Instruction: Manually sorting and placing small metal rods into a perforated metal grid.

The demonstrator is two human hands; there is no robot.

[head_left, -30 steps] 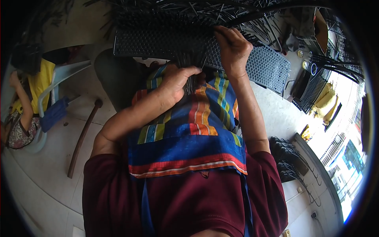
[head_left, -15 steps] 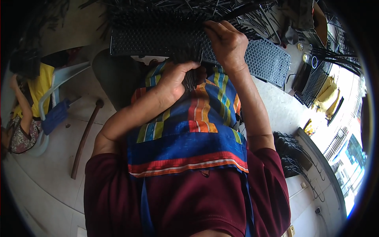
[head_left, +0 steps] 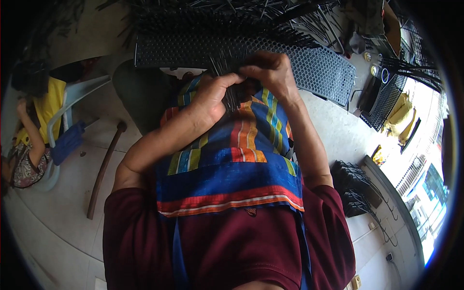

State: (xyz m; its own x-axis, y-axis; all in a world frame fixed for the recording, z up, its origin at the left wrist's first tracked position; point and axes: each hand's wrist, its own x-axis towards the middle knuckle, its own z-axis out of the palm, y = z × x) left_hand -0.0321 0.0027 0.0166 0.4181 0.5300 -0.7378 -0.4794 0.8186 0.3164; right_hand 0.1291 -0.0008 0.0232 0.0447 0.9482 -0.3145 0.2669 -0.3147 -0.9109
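My left hand is wrapped round a bundle of thin black rods, held over my lap with their ends fanning up past the thumb. Close against the bundle's right side is my right hand, its thumb and forefinger pinched together; what they grip is lost in the dark. Beyond both hands a long black perforated tray lies crosswise, full of small round holes. Rows of upright black rods stand along its far part, while the near rows of holes are bare.
Many loose black rods lie heaped behind the tray. Left of me, a brown wooden handle rests on the floor, and a co-worker in yellow sits by a pale chair. Black hooked rods lie at the right.
My right hand has come back from the rods standing in the tray, toward me and slightly left, to the bundle. My left hand stays in place round the bundle.
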